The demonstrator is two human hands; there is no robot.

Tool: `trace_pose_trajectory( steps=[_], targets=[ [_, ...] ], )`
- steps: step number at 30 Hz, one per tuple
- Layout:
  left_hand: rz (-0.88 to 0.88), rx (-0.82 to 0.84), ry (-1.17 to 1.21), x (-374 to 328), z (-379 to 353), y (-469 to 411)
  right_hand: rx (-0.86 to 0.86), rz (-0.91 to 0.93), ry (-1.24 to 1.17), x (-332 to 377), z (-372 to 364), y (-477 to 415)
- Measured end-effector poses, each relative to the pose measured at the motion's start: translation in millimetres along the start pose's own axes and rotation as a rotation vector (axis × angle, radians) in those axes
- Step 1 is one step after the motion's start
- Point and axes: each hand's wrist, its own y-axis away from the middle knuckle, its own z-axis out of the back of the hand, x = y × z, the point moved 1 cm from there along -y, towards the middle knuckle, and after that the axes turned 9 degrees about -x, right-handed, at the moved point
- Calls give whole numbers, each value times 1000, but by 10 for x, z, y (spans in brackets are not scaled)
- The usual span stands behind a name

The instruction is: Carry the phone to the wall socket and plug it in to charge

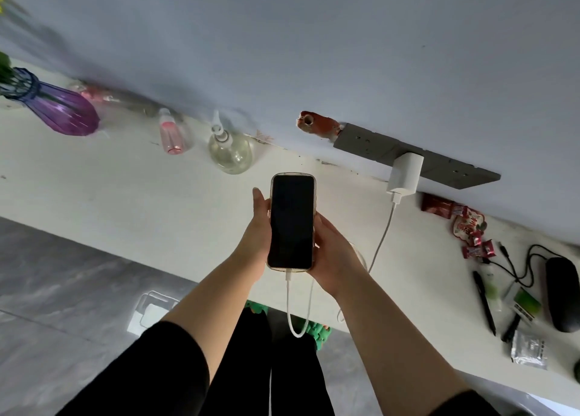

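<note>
Head view, landmark: the grey wall socket strip on the blue-grey wall.
Phone: the phone is held below and left of the socket strip, above the white counter, screen dark and facing up.
Left hand: the left hand grips the phone's left edge, fingers wrapped behind it, thumb along the side.
Right hand: the right hand cups the phone's lower right edge, fingers closed around it.
Charger: a white charger sits plugged into the socket strip.
Cable: a white cable runs down from the charger; a white cable end is seated in the phone's bottom port and loops below, apparently the same cable, though its middle is hidden behind the right hand.
Left of socket strip: clear bottle, pink bottle, purple vase.
Right of socket strip: red sweets, black pen.
</note>
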Motion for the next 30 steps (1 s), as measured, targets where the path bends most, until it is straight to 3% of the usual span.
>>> trace_pose_trajectory(
  steps=[12, 22, 30],
  targets=[
    [37, -12, -89, 92, 95, -870, -163, -5, 133, -156, -28, -857],
    [63, -57, -31, 150, 70, -1047, -572, 66, 150, -182, -218, -962],
    [91, -70, -24, 123, 90, -1116, -551, 109, 166, -209, -257, -988]
  ],
)
